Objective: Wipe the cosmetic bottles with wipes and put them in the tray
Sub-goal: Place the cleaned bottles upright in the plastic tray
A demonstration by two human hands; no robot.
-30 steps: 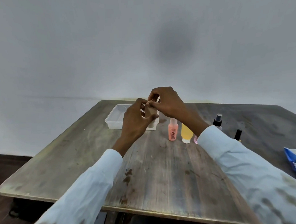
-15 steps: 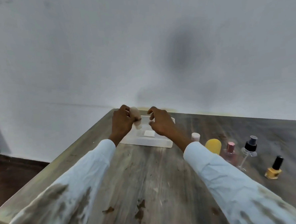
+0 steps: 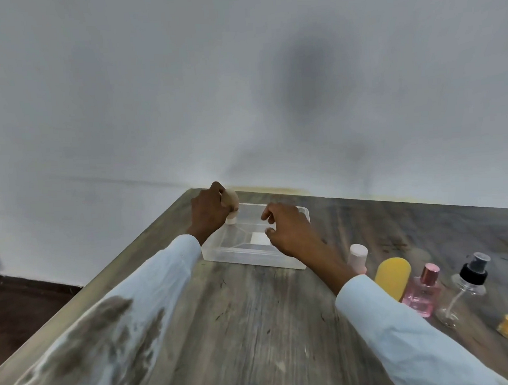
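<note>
Since the earlier frames the wiping has stopped and both hands have dropped to the tray (image 3: pixel 252 255). Left hand (image 3: pixel 208 214) has its fingers curled round a small beige bottle (image 3: pixel 231 200), cap down, over the tray's near-left corner. Just right of it, the right hand (image 3: pixel 289 229) hovers with fingers loosely curled; whether it pinches a wipe I cannot tell. Light, rigid and probably slick plastic (best held round the body). Further right stand five bottles (image 3: pixel 421 290) still to clean. No writing is legible.
</note>
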